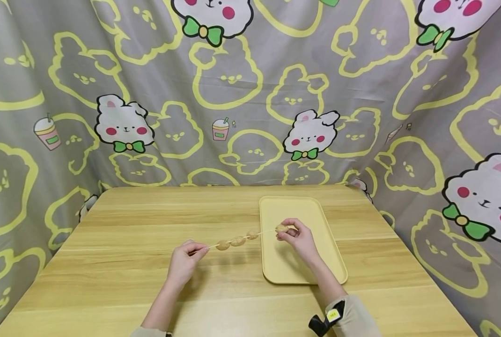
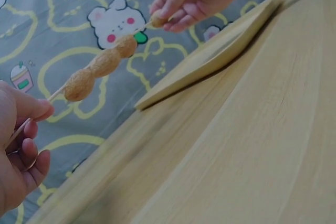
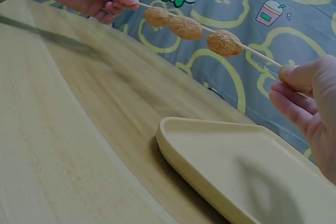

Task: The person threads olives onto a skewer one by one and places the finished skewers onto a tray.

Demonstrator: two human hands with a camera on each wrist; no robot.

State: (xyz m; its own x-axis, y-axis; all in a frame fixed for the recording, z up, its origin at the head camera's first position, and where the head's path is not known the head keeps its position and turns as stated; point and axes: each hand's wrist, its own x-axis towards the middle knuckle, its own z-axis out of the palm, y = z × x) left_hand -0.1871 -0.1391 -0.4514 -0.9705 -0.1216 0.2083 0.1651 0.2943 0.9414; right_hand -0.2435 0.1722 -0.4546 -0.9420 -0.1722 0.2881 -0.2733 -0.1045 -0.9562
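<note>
My left hand (image 1: 184,263) pinches one end of a thin wooden skewer (image 1: 267,231) between thumb and fingers. Three brown, rough-skinned oval balls, the middle one a fried-looking ball (image 1: 237,241), are threaded on the skewer. At the skewer's other end, my right hand (image 1: 302,241) pinches a fourth brown ball (image 1: 282,228) with thumb and fingertips. In the right wrist view a bare stretch of skewer runs from the nearest threaded ball (image 3: 224,43) to the pinched one. The skewer is held aloft, rising slightly toward the right hand in the left wrist view.
A yellow rectangular tray (image 1: 271,278) with a raised rim lies on the wooden table (image 1: 128,262), beneath my right hand. Behind the table's far edge hangs a grey curtain (image 1: 250,98) printed with cartoon animals.
</note>
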